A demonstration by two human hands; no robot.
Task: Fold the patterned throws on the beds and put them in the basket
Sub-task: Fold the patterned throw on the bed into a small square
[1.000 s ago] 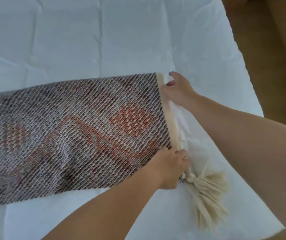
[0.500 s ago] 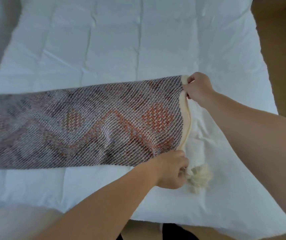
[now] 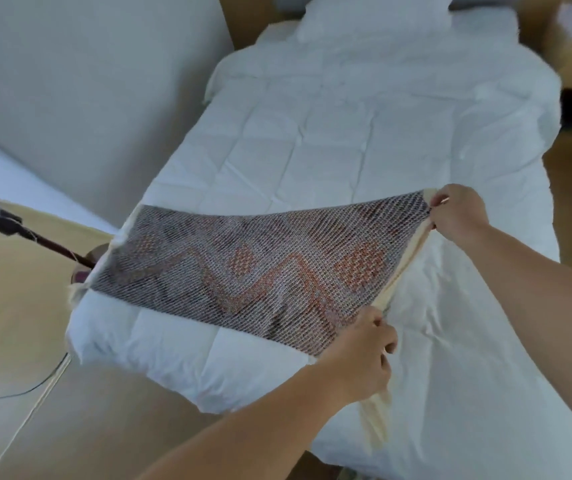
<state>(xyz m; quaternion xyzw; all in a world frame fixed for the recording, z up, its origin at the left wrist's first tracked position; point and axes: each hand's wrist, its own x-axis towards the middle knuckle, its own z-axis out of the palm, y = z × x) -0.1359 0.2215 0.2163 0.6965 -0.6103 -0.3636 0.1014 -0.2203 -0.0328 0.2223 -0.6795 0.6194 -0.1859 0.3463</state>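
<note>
A patterned throw [image 3: 243,271], woven grey and brown with orange shapes and a cream border, stretches as a long folded strip across the white bed [image 3: 346,133]. My left hand [image 3: 360,355] grips its near right corner, with cream tassels [image 3: 376,420] hanging below the fist. My right hand [image 3: 457,211] pinches the far right corner at the cream edge. The right end is lifted off the duvet; the left end lies at the bed's left edge. No basket is in view.
A second white bed [image 3: 69,81] stands at the left. A dark rod-like object [image 3: 28,233] and a thin cable [image 3: 17,393] lie over the tan floor [image 3: 17,323] at the left. Pillows [image 3: 378,15] sit at the head of the bed.
Both hands have raised the throw's right end, so the strip now slants up from the duvet. The tassels have dropped below my left hand. The view has pulled back, showing the whole bed.
</note>
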